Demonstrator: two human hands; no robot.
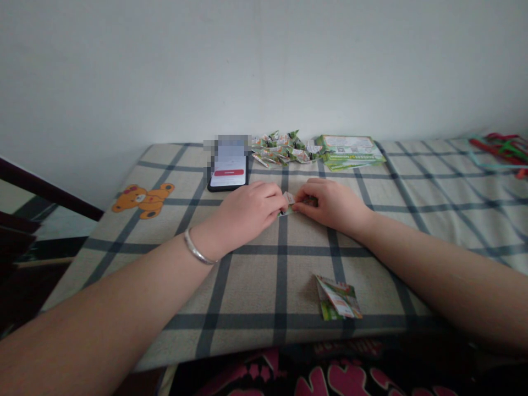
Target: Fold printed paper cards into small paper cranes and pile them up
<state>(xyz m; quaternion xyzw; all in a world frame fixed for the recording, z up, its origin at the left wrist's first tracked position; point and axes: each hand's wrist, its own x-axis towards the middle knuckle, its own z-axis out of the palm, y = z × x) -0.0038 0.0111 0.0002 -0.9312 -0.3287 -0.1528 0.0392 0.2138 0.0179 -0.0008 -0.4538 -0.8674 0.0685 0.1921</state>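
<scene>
Near the middle of the table, my left hand point(256, 212) and my right hand point(330, 203) meet at a small piece of printed paper point(289, 198). Each hand pinches one side of it, and the fingers cover most of the piece. My left wrist wears a silver bangle point(197, 248). Closer to me lies a folded piece of printed paper point(340, 301), green, white and orange, partly opened up. Behind my hands is a pile of folded printed paper pieces point(284, 149). Right of that pile sits a stack of flat green-and-white printed sheets point(350, 151).
A phone point(229, 165) with a lit screen lies behind my left hand. The table has a checked cloth point(256, 286) with a bear-shaped decoration point(142, 201) at left. At the far right is a clear tray point(480, 157) with red and green items. A wall point(264, 66) stands behind.
</scene>
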